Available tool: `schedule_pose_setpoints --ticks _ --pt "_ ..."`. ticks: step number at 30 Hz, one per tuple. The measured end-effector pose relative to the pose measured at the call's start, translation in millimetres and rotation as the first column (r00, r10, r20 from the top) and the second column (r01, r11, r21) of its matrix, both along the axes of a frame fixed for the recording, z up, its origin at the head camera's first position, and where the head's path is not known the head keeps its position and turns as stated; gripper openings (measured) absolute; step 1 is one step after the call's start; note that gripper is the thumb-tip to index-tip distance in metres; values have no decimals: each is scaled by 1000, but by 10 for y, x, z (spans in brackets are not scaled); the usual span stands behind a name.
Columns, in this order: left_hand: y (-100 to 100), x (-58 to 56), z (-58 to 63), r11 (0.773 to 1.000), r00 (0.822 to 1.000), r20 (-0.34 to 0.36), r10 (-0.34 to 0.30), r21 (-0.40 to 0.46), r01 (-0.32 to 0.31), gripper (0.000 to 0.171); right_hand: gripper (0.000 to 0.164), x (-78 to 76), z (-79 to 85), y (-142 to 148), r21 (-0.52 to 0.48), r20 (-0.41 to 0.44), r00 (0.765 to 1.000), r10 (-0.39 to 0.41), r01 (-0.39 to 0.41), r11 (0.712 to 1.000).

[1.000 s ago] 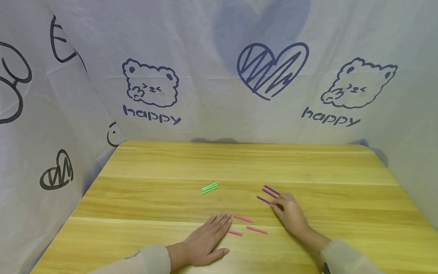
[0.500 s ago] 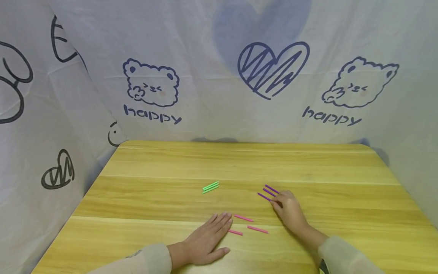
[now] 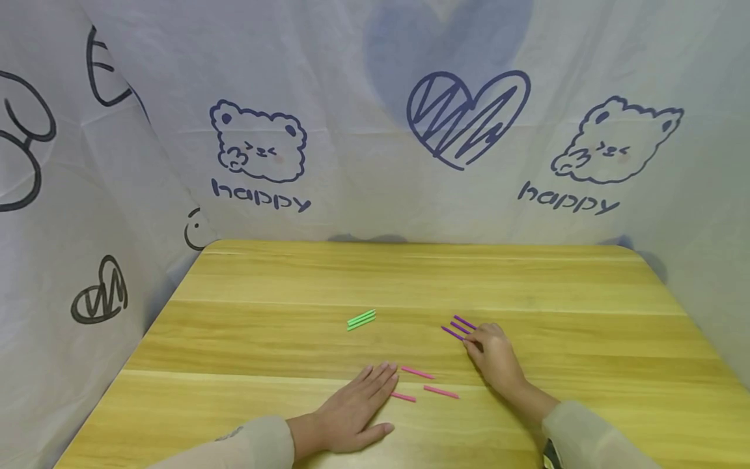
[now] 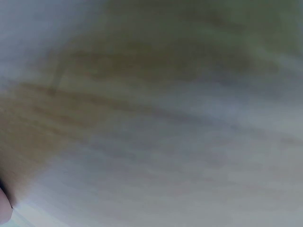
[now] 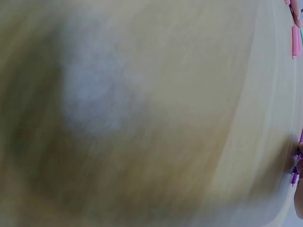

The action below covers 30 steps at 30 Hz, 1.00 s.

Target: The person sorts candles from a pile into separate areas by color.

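Note:
Three thin purple sticks (image 3: 452, 333) lie close together, slanting side by side, right of the table's middle in the head view. My right hand (image 3: 498, 358) is over their near ends, its thumb and fingertips pinching the nearest stick; those ends are hidden. In the right wrist view, a purple stick (image 5: 295, 178) shows by the fingers at the right edge. My left hand (image 3: 357, 410) rests flat on the table, fingers extended, covering the left end of a pink stick (image 3: 404, 397). Two more pink sticks, an upper one (image 3: 417, 372) and a right one (image 3: 441, 392), lie between the hands.
Several thin green sticks (image 3: 361, 320) lie in a neat bundle left of the purple ones. The wooden table (image 3: 263, 273) meets a white cloth (image 3: 351, 182) with drawings at its back and sides. The left wrist view is mostly blurred tabletop.
My right hand has moved slightly away from me, bringing the nearest purple stick closer to the other two. The left hand stays in place, and the pink and green sticks have not moved.

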State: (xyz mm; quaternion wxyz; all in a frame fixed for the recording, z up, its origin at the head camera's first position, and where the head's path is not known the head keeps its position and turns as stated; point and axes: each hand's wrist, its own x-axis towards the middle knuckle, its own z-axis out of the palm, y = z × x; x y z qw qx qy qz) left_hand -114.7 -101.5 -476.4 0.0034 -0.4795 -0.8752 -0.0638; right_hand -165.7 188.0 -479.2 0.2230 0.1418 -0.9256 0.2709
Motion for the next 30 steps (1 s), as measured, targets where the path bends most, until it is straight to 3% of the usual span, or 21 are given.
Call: schedule_pose_setpoints --ticks 19,30 --pt "1 -5 -12 1000 1000 8 12 -6 -12 68 13 63 39 48 -60 -55 998 30 -33 998" --pt "3 -10 -20 1000 1000 16 9 -1 -9 68 18 244 83 44 -86 -82 995 53 -60 995"
